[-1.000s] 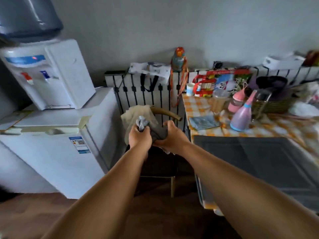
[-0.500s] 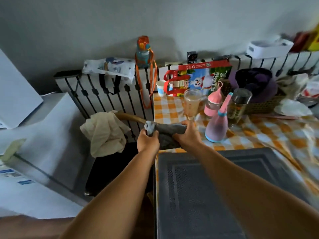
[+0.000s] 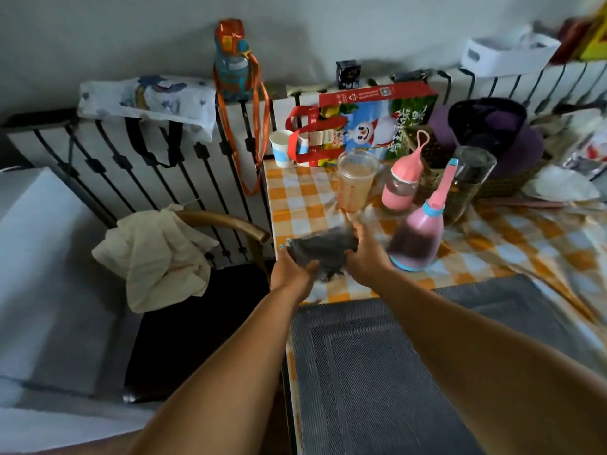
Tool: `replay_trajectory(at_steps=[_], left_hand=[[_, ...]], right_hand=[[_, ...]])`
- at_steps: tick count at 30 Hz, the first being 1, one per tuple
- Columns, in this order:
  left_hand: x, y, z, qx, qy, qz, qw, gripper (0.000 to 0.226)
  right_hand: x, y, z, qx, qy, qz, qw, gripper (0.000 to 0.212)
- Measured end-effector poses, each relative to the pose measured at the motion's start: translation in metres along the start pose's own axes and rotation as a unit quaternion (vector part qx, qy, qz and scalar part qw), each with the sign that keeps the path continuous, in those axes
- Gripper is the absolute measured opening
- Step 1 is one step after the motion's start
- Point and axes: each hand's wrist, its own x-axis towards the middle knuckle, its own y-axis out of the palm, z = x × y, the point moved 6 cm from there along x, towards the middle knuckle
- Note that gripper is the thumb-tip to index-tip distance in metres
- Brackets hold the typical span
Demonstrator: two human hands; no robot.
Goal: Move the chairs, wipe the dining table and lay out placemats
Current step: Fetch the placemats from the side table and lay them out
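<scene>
Both hands hold a grey wiping cloth point(image 3: 320, 249) low over the near left corner of the dining table point(image 3: 295, 198), which wears an orange-and-white checked cover. My left hand point(image 3: 292, 274) grips the cloth's left end and my right hand point(image 3: 368, 261) grips its right end. A grey woven placemat point(image 3: 394, 372) lies on the table under my forearms. A dark chair point(image 3: 197, 323) with a curved wooden back stands left of the table, a cream cloth point(image 3: 157, 254) draped over its backrest.
Close to my right hand stand a pink bottle point(image 3: 417, 238), a plastic cup of drink point(image 3: 356, 182), a second pink bottle point(image 3: 402, 185) and a glass jar point(image 3: 473, 178). Behind them are a red gift bag point(image 3: 368, 123) and a basket point(image 3: 499, 152). A white radiator point(image 3: 115, 159) lines the wall.
My view and both hands have swung right from the chair toward the table. The cloth has travelled from above the chair back to over the table's checked corner.
</scene>
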Motion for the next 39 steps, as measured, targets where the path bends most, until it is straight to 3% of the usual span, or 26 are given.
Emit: replay_trajectory(at_steps=[5,10,19,29,32,36,39], left_hand=[[0.007,0.008,0.014,0.067,0.013,0.028,0.997,0.059],[-0.009,-0.004,0.028,0.101,-0.028,-0.026,0.994,0.056],[-0.101,0.015,0.070,0.133,-0.106,-0.036,0.985,0.054],[-0.202,0.025,0.110,0.156,-0.227,-0.112,0.955,0.061],[-0.212,0.022,0.109,0.169,-0.239,-0.112,0.950,0.056],[-0.211,0.016,0.113,0.153,-0.257,-0.114,0.948,0.049],[-0.207,0.013,0.116,0.113,-0.251,-0.096,0.956,0.044]], right_hand=[[0.002,0.031,-0.024,-0.089,0.056,0.091,0.990,0.084],[-0.013,0.030,-0.024,-0.140,0.016,0.048,0.989,0.085],[-0.087,0.030,-0.024,-0.139,-0.041,0.104,0.984,0.065],[-0.200,-0.001,-0.069,-0.126,-0.044,0.278,0.951,0.059],[-0.213,-0.003,-0.068,-0.123,-0.049,0.294,0.947,0.057],[-0.221,-0.001,-0.070,-0.109,-0.032,0.292,0.950,0.037],[-0.222,0.000,-0.071,-0.114,-0.035,0.286,0.951,0.040]])
